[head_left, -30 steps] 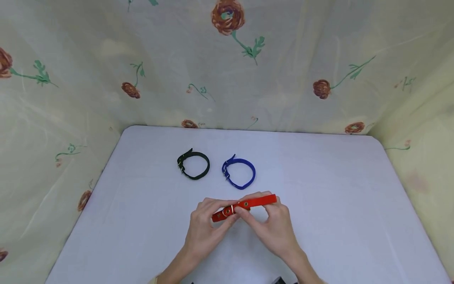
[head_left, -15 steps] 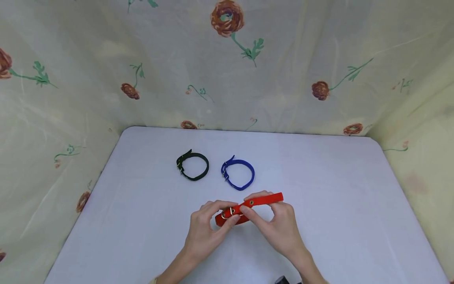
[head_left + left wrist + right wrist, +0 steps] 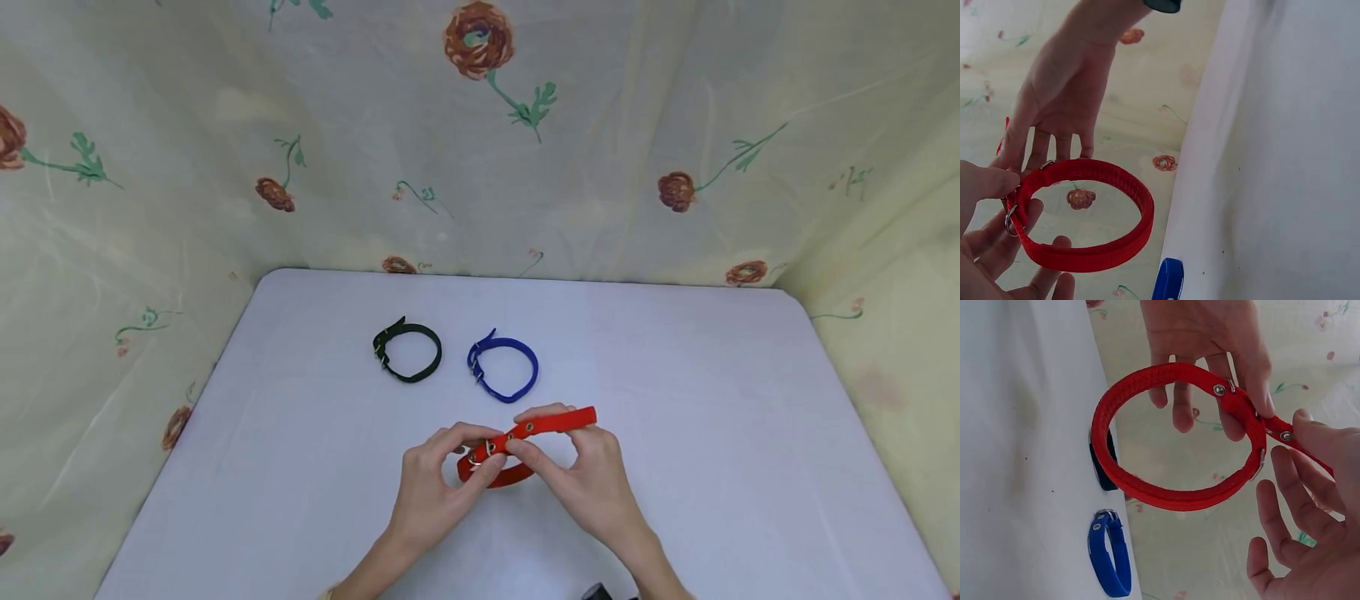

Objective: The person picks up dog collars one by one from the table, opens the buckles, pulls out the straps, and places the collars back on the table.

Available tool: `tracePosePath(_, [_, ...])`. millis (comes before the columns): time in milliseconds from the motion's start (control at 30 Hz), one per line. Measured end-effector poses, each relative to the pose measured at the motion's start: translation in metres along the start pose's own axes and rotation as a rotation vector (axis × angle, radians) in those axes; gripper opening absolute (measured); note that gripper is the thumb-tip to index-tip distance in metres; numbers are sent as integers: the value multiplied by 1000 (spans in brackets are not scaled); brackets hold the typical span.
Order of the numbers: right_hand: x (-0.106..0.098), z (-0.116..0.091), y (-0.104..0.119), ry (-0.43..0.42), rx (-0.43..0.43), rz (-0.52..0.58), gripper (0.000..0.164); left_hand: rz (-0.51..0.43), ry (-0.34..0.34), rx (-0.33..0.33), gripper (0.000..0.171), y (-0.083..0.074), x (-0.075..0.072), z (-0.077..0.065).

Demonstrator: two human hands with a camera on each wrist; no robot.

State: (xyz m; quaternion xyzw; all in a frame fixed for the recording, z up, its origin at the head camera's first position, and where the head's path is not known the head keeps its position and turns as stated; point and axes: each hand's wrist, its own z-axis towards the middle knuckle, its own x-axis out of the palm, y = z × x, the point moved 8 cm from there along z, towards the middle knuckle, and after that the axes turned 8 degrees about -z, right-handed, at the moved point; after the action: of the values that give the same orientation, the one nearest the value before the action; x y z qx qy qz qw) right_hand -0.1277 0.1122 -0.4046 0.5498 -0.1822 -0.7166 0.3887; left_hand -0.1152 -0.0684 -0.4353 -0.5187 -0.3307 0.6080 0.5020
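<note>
A red collar [image 3: 513, 475] with a metal buckle, a D-ring and eyelets is held up between both hands. Its band forms a closed round loop [image 3: 1172, 499] in the right wrist view. My left hand [image 3: 435, 479] pinches it beside the buckle, thumb in front and index finger behind. My right hand [image 3: 592, 475] pinches the strap just right of the buckle, and the free strap end sticks out past those fingers. In the left wrist view the D-ring [image 3: 1011, 221] hangs near the left fingers. Whether the buckle's prong sits in a hole is too small to tell.
A blue collar [image 3: 536, 367] and a dark green collar [image 3: 438, 358], both buckled into loops, lie on the white table [image 3: 675, 400] beyond the hands. Flower-printed cloth [image 3: 600, 167] surrounds the table's back and sides. A small dark object [image 3: 597, 592] shows at the bottom edge.
The red collar has tilted, so its loop now shows below the hands. Its free end has shifted slightly right with my right hand. The blue and green collars stay put.
</note>
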Motion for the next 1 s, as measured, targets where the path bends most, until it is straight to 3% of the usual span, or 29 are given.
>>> tracePosePath(267, [6,-1,-2,57,-3,-40,26,-192,71,-178,21,15,6,0])
tracePosePath(433, [8,-1,-4,85,1,9,24,-296,126,-305,22,25,10,-1])
tracePosePath(700, [10,-1,-7,117,8,23,19,-494,187,-508,35,36,18,-7])
tracePosePath(833, [11,-2,-7,132,6,27,18,-538,195,-556,39,39,20,-9])
tracePosePath(1000, [11,-3,-6,134,-12,26,13,-552,191,-569,37,41,22,-9])
